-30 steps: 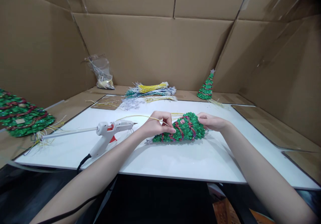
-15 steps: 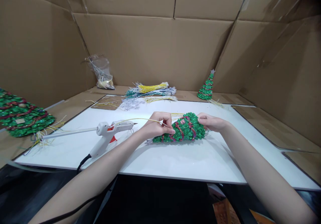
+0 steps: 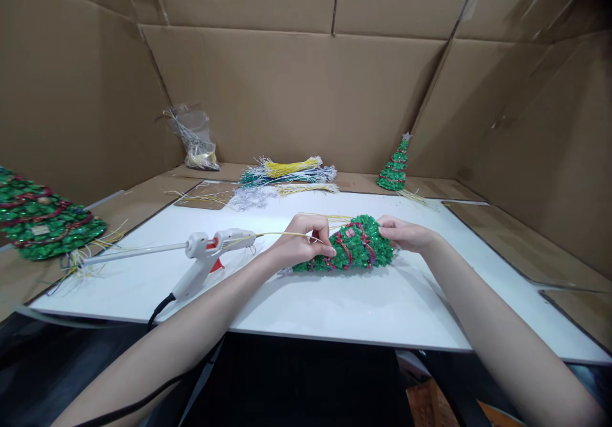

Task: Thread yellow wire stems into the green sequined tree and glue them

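Observation:
A small green decorative Christmas tree point(image 3: 362, 243) with dark red garland lies on its side in front of me, its top pointing left. My right hand point(image 3: 400, 232) grips it by the wide base, thumb on the near edge. At the tree's middle, my left hand point(image 3: 310, 239) pinches a thin yellow wire point(image 3: 275, 234), whose free end trails left over the glue gun. The pinching fingertips touch the tree or sit right beside it; which, I cannot tell. A star at the tip is partly hidden behind my left wrist.
A white glue gun point(image 3: 203, 261) with a black cord stands at left on the white board point(image 3: 354, 309). Larger tree point(image 3: 48, 223) far left; small upright tree point(image 3: 394, 167) back right. Wire bundles point(image 3: 289, 173), silvery pieces point(image 3: 251, 198) and a plastic bag point(image 3: 196, 139) lie behind. Cardboard walls surround everything.
The wire's free end has shifted slightly and lies flatter over the glue gun. Both hands and the tree stay almost where they were.

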The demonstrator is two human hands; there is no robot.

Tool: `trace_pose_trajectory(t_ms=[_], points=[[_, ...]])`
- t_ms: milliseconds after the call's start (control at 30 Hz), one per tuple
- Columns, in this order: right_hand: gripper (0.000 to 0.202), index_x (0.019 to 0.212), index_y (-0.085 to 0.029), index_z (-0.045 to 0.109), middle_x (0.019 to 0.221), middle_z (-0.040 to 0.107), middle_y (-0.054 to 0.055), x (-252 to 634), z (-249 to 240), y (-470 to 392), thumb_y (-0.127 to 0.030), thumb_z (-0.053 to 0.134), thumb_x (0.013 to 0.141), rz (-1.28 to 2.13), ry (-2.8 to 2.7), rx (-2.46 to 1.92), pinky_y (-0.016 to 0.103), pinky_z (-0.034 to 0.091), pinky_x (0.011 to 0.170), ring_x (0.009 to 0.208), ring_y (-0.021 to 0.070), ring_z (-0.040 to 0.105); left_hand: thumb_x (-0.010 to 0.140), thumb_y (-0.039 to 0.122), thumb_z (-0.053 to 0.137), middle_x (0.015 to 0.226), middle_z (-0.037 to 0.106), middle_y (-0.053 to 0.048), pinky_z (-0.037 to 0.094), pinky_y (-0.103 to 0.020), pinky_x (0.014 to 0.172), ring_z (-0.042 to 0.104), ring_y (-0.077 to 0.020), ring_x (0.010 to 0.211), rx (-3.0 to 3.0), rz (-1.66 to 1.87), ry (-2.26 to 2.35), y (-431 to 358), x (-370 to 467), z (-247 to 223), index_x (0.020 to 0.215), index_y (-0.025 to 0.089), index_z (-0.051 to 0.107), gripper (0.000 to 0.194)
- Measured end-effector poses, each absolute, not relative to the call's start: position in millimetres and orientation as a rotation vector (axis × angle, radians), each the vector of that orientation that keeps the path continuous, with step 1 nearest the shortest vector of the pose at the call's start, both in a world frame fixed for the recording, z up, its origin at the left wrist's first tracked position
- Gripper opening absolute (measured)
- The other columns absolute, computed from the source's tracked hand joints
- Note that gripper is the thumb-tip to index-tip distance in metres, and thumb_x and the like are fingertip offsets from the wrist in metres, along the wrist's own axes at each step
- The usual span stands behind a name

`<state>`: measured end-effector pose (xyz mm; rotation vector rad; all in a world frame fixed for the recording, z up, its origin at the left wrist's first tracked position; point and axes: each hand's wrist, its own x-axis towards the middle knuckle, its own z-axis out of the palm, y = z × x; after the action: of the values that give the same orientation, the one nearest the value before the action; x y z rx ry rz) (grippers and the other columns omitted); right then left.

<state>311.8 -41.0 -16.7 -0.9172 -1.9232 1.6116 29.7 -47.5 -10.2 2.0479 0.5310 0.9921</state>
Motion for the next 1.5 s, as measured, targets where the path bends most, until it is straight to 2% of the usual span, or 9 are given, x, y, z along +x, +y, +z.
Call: trace_pose_trajectory(t_ms=[200,367,667,800,1167,1500], points=[[0.055,0.056,-0.017,0.046,0.047,0.033,-0.008,311.4,-14.5,-41.0,-0.065,0.066,0.075,1.554,-1.963,-0.918,0.021,0.017,0.040,0.042,0.0051,0.027,0.066,0.020,0.081,0.061,0.060,0.001,0.038,-0.024,0.056,0.052,-0.0110,0.062,2.128,0.827,0.531,-42.1,22.3,-2.2,0.056,0.015,0.062,0.021],[0.055,0.057,-0.016,0.048,0.047,0.034,-0.008,311.4,-13.3,-41.3,-0.065,0.065,0.075,1.533,-1.977,-0.916,0.021,0.017,0.040,0.042,0.0051,0.029,0.071,0.019,0.077,0.068,0.065,-0.002,0.042,-0.026,0.063,0.054,-0.0117,0.066,2.199,0.735,0.472,-39.2,14.5,5.9,0.065,0.015,0.071,0.010],[0.054,0.058,-0.016,0.048,0.048,0.031,-0.008,311.2,-14.6,-41.6,-0.064,0.067,0.075,1.602,-1.932,-0.903,0.021,0.015,0.040,0.043,0.0045,0.025,0.081,0.023,0.069,0.076,0.069,-0.002,0.045,-0.024,0.068,0.060,-0.0121,0.073,2.191,0.664,0.574,-42.7,14.0,9.3,0.079,0.014,0.068,0.009],[0.054,0.058,-0.016,0.048,0.048,0.032,-0.008,310.6,-13.2,-42.2,-0.064,0.068,0.074,1.575,-1.923,-0.930,0.021,0.016,0.040,0.043,0.0049,0.027,0.083,0.022,0.068,0.077,0.067,-0.002,0.045,-0.024,0.066,0.060,-0.0124,0.072,2.230,0.749,0.532,-44.1,18.2,6.8,0.080,0.015,0.067,0.008],[0.054,0.056,-0.016,0.046,0.046,0.031,-0.009,312.3,-17.1,-40.4,-0.062,0.068,0.075,1.641,-1.891,-0.899,0.021,0.017,0.040,0.042,0.0044,0.026,0.084,0.004,0.059,0.076,0.061,-0.001,0.043,-0.023,0.066,0.055,-0.0120,0.071,2.560,1.083,0.417,-50.3,27.0,-8.9,0.074,0.016,0.059,0.015],[0.053,0.057,-0.016,0.046,0.046,0.032,-0.009,310.2,-16.7,-41.5,-0.061,0.068,0.076,1.632,-1.909,-0.854,0.021,0.015,0.040,0.041,0.0038,0.024,0.083,0.006,0.054,0.075,0.060,-0.001,0.040,-0.024,0.063,0.052,-0.0129,0.069,2.675,1.180,0.462,-56.1,29.8,-12.5,0.072,0.017,0.055,0.016]])
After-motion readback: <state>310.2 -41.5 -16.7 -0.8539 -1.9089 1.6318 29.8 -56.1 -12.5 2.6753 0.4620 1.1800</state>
